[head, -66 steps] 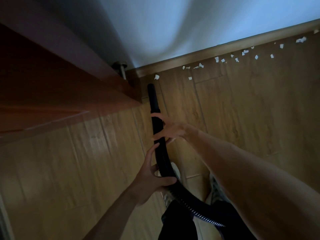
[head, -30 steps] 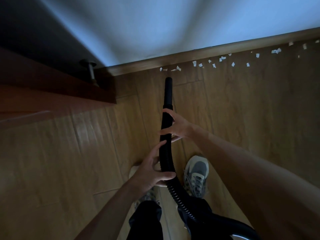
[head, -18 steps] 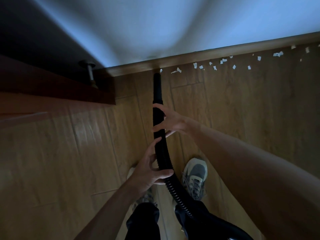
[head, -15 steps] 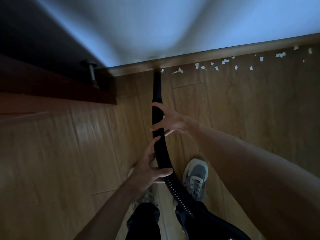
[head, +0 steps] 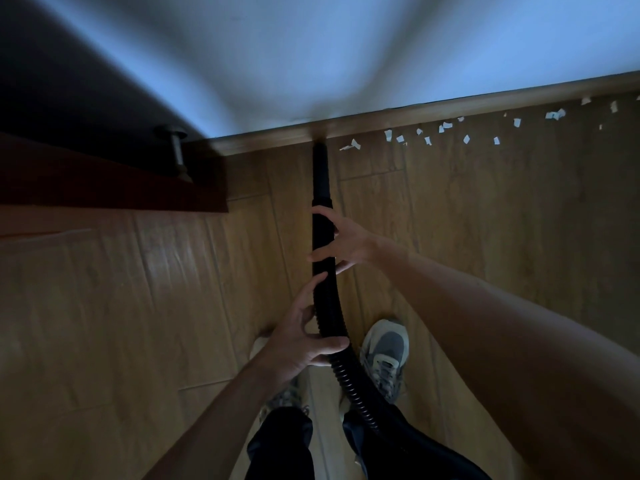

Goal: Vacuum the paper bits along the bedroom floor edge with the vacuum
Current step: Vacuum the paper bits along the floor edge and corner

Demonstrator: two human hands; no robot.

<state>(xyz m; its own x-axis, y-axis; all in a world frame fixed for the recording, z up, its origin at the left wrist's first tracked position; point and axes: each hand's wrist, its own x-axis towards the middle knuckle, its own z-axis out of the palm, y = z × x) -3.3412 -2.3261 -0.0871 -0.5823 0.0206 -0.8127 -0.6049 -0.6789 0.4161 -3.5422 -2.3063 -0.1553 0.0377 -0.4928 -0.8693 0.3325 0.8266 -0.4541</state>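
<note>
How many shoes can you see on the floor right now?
2. One grey shoe is right of the vacuum hose, mostly visible; the other shoe is left of it, largely hidden under the left hand.

Ahead of the right hand's (head: 341,242) grip, the nozzle tip (head: 319,150) of the vacuum hose (head: 322,233) sits further left than a second ago. It now meets the baseboard (head: 415,117) instead of stopping short on the floor. Of the paper bits (head: 350,145), the tiny one that lay just right of the tip half a second ago is gone, and the nearest ones lie further right.
</note>
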